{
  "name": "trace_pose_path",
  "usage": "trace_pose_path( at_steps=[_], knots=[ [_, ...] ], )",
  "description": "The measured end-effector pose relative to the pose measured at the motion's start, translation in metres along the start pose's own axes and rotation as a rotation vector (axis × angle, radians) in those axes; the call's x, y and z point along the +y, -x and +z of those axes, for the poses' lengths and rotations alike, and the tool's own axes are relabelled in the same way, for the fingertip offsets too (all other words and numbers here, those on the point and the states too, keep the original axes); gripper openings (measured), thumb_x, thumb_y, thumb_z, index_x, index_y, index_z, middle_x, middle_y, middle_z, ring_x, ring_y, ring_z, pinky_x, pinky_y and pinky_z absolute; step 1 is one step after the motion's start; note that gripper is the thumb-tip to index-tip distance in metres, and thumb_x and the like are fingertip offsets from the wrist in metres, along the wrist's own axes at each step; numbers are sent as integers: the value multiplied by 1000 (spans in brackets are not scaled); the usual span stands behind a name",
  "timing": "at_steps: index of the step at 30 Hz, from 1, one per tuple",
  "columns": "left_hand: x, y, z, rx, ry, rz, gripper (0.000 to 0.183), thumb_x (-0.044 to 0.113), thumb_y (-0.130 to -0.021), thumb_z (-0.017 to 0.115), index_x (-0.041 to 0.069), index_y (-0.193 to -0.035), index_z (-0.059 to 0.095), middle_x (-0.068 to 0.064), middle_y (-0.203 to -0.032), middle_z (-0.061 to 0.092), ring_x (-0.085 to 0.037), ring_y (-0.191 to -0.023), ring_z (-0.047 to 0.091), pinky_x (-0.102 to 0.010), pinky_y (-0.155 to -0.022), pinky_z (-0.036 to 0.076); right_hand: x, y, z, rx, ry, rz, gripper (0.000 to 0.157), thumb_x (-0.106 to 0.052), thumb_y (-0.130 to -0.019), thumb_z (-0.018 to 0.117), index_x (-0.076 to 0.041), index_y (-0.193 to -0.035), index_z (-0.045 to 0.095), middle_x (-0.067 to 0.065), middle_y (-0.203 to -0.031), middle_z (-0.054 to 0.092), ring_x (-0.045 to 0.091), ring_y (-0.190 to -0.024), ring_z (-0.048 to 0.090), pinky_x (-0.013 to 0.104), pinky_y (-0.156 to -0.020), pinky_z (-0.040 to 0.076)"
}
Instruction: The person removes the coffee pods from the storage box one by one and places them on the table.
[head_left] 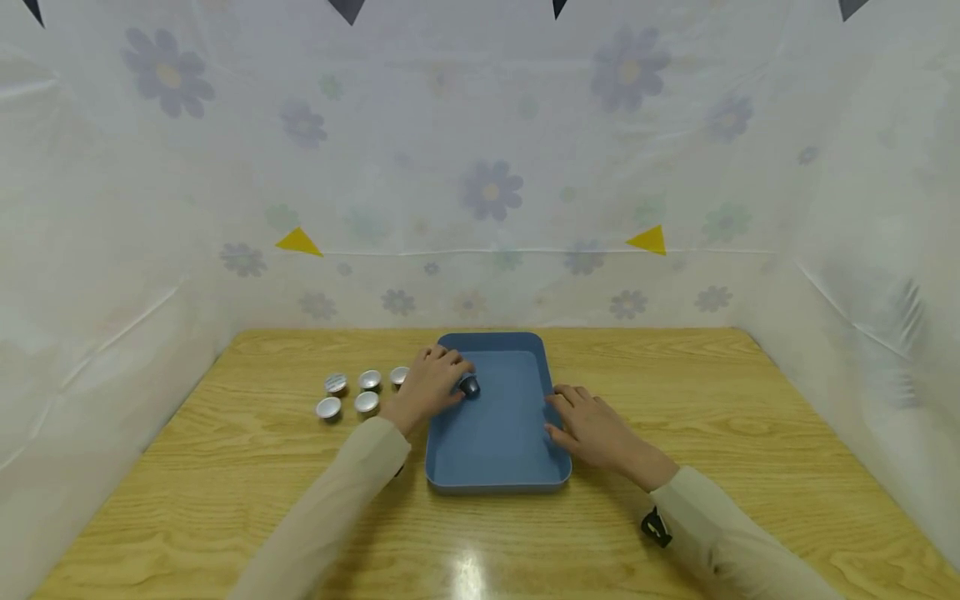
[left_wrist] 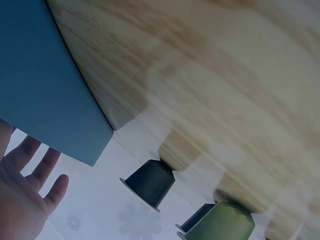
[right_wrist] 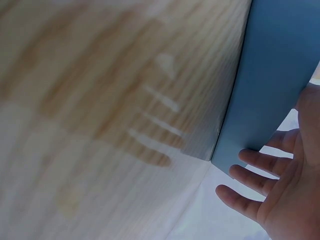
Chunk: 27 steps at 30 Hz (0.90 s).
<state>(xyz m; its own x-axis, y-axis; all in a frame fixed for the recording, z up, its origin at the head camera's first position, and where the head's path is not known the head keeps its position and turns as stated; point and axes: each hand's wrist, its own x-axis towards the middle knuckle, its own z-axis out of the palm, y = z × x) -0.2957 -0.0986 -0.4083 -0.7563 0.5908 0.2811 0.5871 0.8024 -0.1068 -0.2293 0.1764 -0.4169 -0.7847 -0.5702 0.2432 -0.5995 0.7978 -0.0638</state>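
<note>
A blue tray [head_left: 498, 467] lies in the middle of the wooden table. My left hand [head_left: 429, 387] reaches over its left wall and pinches a dark coffee capsule [head_left: 470, 386] above the tray floor, the capsule tilted at the fingertips. In the left wrist view the other fingers [left_wrist: 50, 167] hang loosely by the wall, and the pinch is hidden. My right hand [head_left: 596, 429] rests at the tray's right wall. Its fingers [right_wrist: 245, 177] are spread and relaxed, holding nothing, with the fingertips near or on the wall.
Left of the tray stand several coffee capsules with silver foil lids up, among them a near one [head_left: 328, 408]. The left wrist view shows a dark capsule [left_wrist: 150, 182] and a green capsule [left_wrist: 222, 222]. A flowered sheet [head_left: 491, 167] hangs behind the table [head_left: 660, 367].
</note>
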Motion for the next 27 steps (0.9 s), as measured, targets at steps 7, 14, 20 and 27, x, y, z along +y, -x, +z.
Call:
trace_pose_path(
  at_steps=[7,14,20,27],
  knots=[
    [1,0,1,-25,-14,4,35,33,-81,68,23,-114,60,-1,-109,60,-25,-103,51,-43,-92,38,-1,0,-1,-2,-3,-3,42,-31,-91,54,-3,-121,53,18,-127,49,33,-115,48,50,-81,46],
    [2,0,1,-16,-5,11,38,31,-80,69,23,-116,59,-2,-110,61,-25,-102,52,-43,-91,39,0,1,0,-5,-4,7,42,-31,-91,54,-3,-122,53,18,-128,49,33,-116,47,50,-83,45],
    [2,0,1,-40,-4,10,37,32,-81,68,24,-117,59,-2,-111,60,-26,-104,52,-43,-92,39,1,0,2,-15,-9,18,42,-32,-91,54,-4,-123,52,18,-129,48,33,-117,46,50,-83,45],
    [1,0,0,-46,-23,4,36,35,-80,69,23,-113,60,-1,-110,60,-26,-104,52,-44,-92,39,1,0,1,-28,-2,18,43,-32,-92,53,-3,-123,52,18,-129,47,33,-117,46,51,-84,45]
  ],
)
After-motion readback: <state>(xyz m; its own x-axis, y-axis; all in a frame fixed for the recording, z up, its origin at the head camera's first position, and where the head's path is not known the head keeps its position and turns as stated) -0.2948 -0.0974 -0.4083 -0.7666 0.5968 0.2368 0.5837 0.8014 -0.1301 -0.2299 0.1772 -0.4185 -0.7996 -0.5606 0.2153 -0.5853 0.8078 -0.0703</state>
